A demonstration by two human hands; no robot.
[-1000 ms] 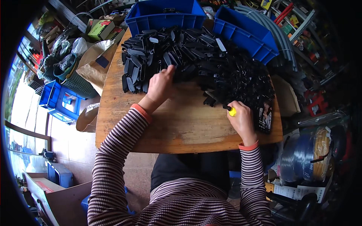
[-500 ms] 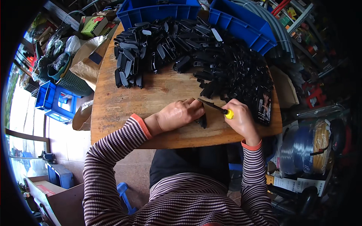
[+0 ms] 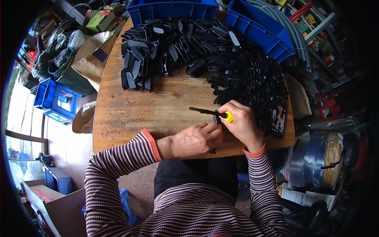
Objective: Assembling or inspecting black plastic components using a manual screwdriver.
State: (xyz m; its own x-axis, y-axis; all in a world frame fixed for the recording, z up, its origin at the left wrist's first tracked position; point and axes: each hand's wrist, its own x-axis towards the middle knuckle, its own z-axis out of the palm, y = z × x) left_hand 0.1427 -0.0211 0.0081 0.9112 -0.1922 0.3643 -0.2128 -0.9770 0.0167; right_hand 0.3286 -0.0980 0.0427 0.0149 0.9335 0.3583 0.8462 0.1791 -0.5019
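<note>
Your left hand (image 3: 195,140) is curled around a slim black piece (image 3: 216,119) near the front edge of the surface (image 3: 158,108). Your right hand (image 3: 241,123) is closed on a yellow-handled tool (image 3: 209,112) pointing left; heaped black parts (image 3: 205,43) lie beyond.

Compared with a second ago, I see the left hand (image 3: 194,140) away from the pile (image 3: 177,45) and down by the table's (image 3: 132,118) near edge, a black piece (image 3: 216,119) now in its fingers. I have the right hand (image 3: 240,120) farther left than in both earlier views, close beside the left one at the piece's upper end. The yellow-handled tool (image 3: 208,112) shifts with it, its dark blade now pointing left over bare wood, beyond the left knuckles.
</note>
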